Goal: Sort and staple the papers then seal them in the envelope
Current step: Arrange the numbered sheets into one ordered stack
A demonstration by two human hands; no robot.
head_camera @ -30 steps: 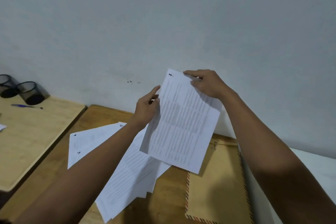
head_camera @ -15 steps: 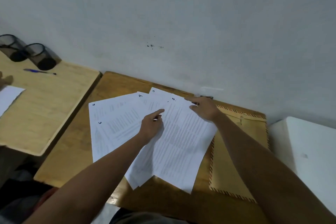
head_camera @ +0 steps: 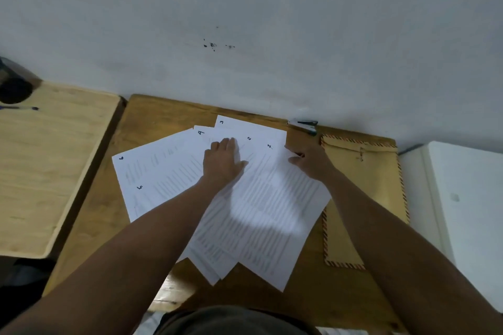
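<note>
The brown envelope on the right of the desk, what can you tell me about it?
The envelope is a large one of brown paper, as it looks, with a red-and-dark striped border and a small string clasp near its far end. It lies flat on the wooden desk, long side running away from the person. The fanned white papers overlap its left edge, and the right forearm crosses over it. Whether it is sealed cannot be told.
</note>
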